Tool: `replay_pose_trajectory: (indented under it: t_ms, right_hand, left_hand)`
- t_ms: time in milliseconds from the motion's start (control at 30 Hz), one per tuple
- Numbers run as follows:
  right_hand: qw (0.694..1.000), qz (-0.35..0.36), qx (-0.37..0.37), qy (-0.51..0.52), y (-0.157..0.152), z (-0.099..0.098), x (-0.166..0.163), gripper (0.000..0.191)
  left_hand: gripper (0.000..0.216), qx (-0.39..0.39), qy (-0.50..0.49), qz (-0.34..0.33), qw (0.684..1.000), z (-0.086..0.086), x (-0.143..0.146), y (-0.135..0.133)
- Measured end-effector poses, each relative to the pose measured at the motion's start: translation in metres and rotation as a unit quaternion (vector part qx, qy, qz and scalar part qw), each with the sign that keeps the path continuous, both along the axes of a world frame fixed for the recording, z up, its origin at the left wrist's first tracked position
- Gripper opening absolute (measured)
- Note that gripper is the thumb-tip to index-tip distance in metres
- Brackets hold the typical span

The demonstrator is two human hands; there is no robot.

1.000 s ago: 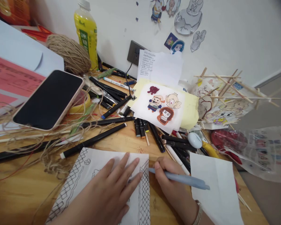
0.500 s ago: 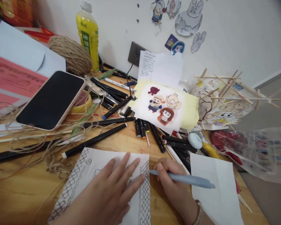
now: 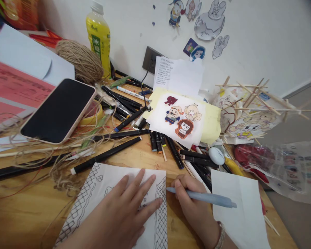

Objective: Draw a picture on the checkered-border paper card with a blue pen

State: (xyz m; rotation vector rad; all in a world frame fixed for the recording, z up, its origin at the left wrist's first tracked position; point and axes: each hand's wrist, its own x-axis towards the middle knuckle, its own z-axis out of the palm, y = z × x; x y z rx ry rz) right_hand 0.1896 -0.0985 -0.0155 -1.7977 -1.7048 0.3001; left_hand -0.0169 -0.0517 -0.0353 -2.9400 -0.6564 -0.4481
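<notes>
Under my left hand [image 3: 126, 207] lies a white sheet of paper [image 3: 93, 193] with crosshatched borders, wavy lines and a few written characters drawn in black. That hand rests flat with its fingers spread and covers the middle of the drawing. My right hand [image 3: 189, 197] holds a light blue pen [image 3: 209, 197] between thumb and fingers. The pen's tip points left, close to the crosshatched right border of the sheet. A bracelet [image 3: 221, 235] circles the right wrist. To the right of that hand lies a second, blank white paper [image 3: 237, 204].
Several black markers [image 3: 106, 155] lie beyond the sheet. A phone [image 3: 59, 110], loose twine [image 3: 64, 176] and a twine ball [image 3: 79, 60] fill the left. A drink bottle [image 3: 98, 41] stands at the wall. At the right are a stick-and-paper structure [image 3: 254, 110] and a plastic bag [image 3: 287, 169].
The whole view has shifted very slightly to the right. Both hands keep nearly the same places, and the pen stays in my right hand near the sheet's border.
</notes>
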Motion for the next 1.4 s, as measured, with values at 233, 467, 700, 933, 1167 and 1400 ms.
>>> replay_pose_trajectory:
  t_ms: [233, 467, 700, 933, 1167, 1400]
  right_hand:
    - [0.998, -0.034, 0.020, 0.042, 0.001, -0.006, 0.001, 0.035]
    - [0.980, 0.010, 0.010, 0.196, 0.005, -0.011, 0.006, 0.033]
    - [0.993, 0.026, -0.004, 0.112, 0.010, -0.005, 0.006, 0.036]
    - [0.997, 0.046, -0.033, 0.057, 0.013, -0.001, 0.005, 0.035]
    - [0.996, 0.039, -0.044, 0.067, 0.012, -0.004, 0.007, 0.034]
    - [0.996, 0.031, -0.051, 0.061, 0.011, -0.005, 0.008, 0.033]
  left_hand:
    - [0.047, -0.006, 0.003, -0.001, 1.000, 0.002, 0.001, 0.002]
    - [0.042, -0.036, 0.022, -0.032, 0.999, 0.007, 0.000, 0.004]
    - [0.050, -0.050, 0.004, -0.033, 0.998, 0.010, 0.003, 0.006]
    - [0.050, -0.048, 0.028, -0.021, 0.998, 0.011, 0.004, 0.006]
    - [0.052, -0.054, 0.031, -0.028, 0.998, 0.009, 0.000, 0.006]
    - [0.052, -0.055, 0.039, -0.026, 0.997, 0.012, 0.001, 0.005]
